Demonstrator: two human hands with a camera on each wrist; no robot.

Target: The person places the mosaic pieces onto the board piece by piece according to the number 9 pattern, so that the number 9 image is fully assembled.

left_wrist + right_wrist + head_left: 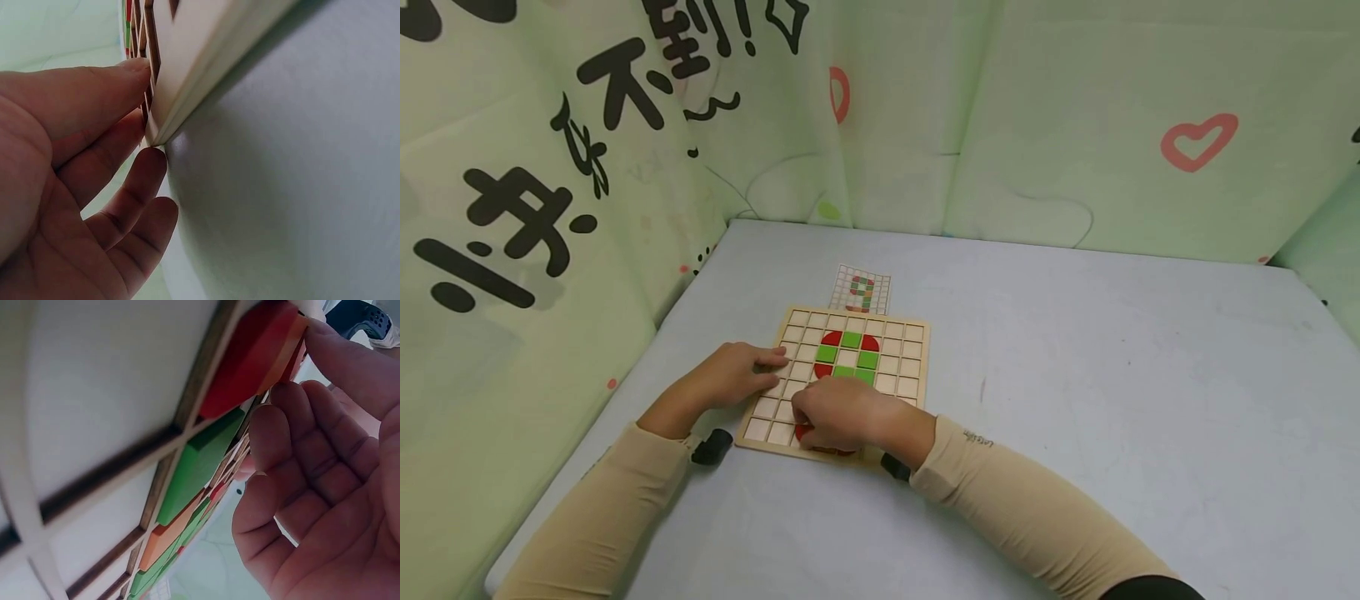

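A wooden grid board (765, 407) lies on the table, with red, green and orange pieces set in its cells. My left hand (739, 375) rests at its left edge. In the left wrist view the thumb (81, 94) reaches over the grid face, while other fingertips sit loosely beside the rim. Over the lower part of the board, my right hand (842, 412) curls its fingers and pinches at a red piece (802, 432). In the right wrist view, the thumb and fingertips meet at red and orange pieces (284, 353); a green piece (197, 462) sits nearby. The right hand hides several cells.
A printed pattern card (861, 289) with a coloured grid figure lies just behind the board. The pale table (1075, 375) stretches to the right. Green printed curtains (1060, 125) hang at the back and left. Both wrists carry dark devices (712, 447).
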